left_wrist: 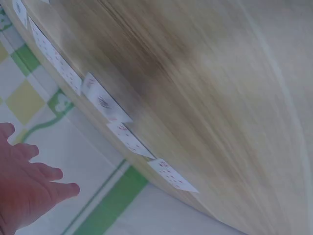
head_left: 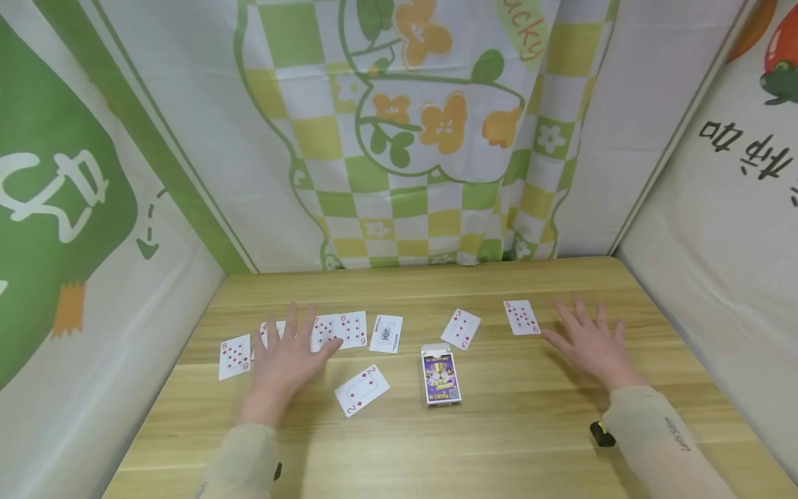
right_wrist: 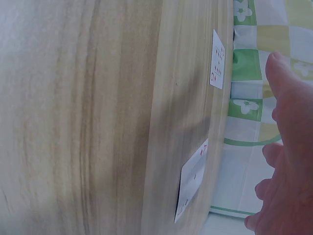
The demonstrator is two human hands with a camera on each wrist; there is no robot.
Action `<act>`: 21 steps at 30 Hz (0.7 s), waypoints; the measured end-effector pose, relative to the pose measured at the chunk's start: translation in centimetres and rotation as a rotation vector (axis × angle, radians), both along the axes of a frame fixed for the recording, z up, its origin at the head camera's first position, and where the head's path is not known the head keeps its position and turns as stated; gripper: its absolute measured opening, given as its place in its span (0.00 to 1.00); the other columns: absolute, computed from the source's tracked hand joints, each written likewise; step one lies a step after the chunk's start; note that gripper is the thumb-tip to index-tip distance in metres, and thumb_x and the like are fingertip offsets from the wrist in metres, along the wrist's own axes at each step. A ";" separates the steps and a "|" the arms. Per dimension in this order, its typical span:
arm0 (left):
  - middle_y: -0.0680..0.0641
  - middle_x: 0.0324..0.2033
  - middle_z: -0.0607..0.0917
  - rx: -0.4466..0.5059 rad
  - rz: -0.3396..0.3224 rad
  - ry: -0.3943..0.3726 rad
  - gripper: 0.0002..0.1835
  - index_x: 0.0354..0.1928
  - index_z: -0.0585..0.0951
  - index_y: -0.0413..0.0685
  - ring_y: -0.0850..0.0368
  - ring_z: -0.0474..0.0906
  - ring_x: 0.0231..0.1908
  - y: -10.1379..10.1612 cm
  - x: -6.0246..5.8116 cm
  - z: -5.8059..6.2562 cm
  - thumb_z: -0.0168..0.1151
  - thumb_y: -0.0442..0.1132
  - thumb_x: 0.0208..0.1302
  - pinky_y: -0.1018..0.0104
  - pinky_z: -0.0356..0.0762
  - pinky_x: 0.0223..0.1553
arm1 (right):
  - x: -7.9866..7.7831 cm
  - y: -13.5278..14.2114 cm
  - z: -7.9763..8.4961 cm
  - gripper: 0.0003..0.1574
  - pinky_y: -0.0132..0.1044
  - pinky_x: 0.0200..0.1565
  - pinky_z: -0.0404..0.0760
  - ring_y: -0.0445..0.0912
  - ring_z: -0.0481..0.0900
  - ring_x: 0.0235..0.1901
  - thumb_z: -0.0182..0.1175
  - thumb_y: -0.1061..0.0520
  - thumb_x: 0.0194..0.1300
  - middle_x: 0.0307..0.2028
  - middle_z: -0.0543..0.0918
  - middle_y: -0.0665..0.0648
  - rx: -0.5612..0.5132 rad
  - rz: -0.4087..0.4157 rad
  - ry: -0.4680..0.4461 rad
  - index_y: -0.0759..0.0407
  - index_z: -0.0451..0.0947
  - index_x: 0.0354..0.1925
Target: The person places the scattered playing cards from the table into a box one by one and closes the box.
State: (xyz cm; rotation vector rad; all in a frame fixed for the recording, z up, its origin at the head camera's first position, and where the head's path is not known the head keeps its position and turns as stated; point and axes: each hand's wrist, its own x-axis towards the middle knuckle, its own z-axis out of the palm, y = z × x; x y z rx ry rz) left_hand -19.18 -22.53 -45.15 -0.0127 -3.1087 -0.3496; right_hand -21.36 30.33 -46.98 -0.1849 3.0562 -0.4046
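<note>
My left hand (head_left: 288, 360) is spread above the left group of playing cards, fingers straight and holding nothing. It partly covers the row; the eight of diamonds (head_left: 235, 357) shows at its left, and the seven (head_left: 324, 333) and six of diamonds (head_left: 354, 328) at its right. A face card (left_wrist: 105, 102) appears in the left wrist view. My right hand (head_left: 595, 346), fingers spread, is just right of the nine of diamonds (head_left: 521, 317) and grips nothing. In the right wrist view, another red-marked card (right_wrist: 191, 180) lies near that hand; the head view hides it.
A joker (head_left: 386, 334) and the three of diamonds (head_left: 461, 328) lie mid-table. Nearer are the two of diamonds (head_left: 361, 390) and a purple card box (head_left: 440, 376) with its top open. Printed curtains (head_left: 436, 215) hang behind the wooden table (head_left: 499, 443).
</note>
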 end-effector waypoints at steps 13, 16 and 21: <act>0.40 0.80 0.51 -0.012 -0.110 -0.003 0.49 0.82 0.51 0.61 0.26 0.46 0.76 6.9 1.3 0.0 0.42 0.78 0.67 0.27 0.45 0.74 | 0.1 0.3 0.4 0.54 0.80 0.67 0.27 0.81 0.33 0.73 0.43 0.26 0.75 0.79 0.38 0.72 0.023 0.029 -0.009 0.45 0.34 0.83; 0.41 0.80 0.52 -0.007 -0.144 -0.002 0.50 0.82 0.52 0.61 0.27 0.47 0.76 8.4 1.7 0.0 0.40 0.79 0.66 0.29 0.47 0.75 | 0.2 0.5 0.5 0.54 0.81 0.67 0.29 0.81 0.34 0.73 0.44 0.26 0.75 0.79 0.39 0.72 0.025 0.034 -0.005 0.44 0.34 0.83; 0.43 0.80 0.53 -0.030 -0.195 0.010 0.50 0.82 0.52 0.62 0.28 0.51 0.76 11.0 2.4 -0.5 0.39 0.80 0.66 0.33 0.51 0.75 | 0.4 0.8 0.5 0.53 0.82 0.67 0.29 0.80 0.33 0.73 0.44 0.27 0.75 0.79 0.40 0.72 0.023 0.043 -0.007 0.46 0.35 0.83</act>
